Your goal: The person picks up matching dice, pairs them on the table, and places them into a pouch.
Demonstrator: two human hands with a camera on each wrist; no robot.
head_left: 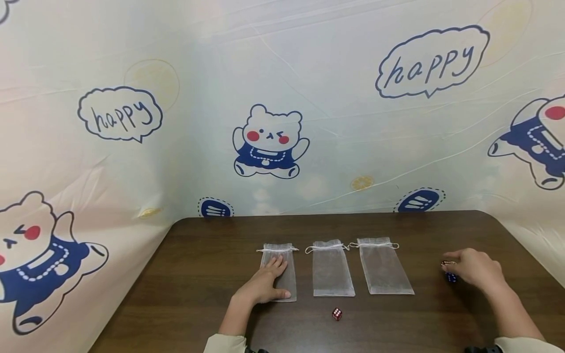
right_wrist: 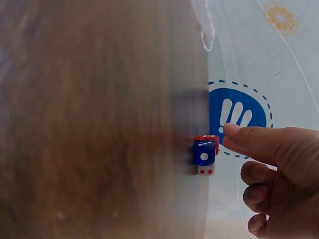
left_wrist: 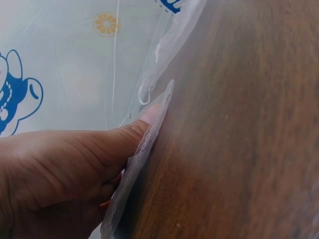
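Note:
My left hand lies spread on the left sheer white drawstring bag, fingers near its middle and thumb by its bottom edge. In the left wrist view the thumb shows behind the bag's stitched edge. At the right side of the table my right hand reaches over a small group of dice. A blue die stands in front of a red die and a white die with red dots. The thumb tip is just apart from them, other fingers curled below; the index finger is hidden there.
Two more sheer drawstring bags lie flat, a middle one and a right one, cords toward the back. A lone red die sits in front of the middle bag. Behind the brown table hangs a printed cloth.

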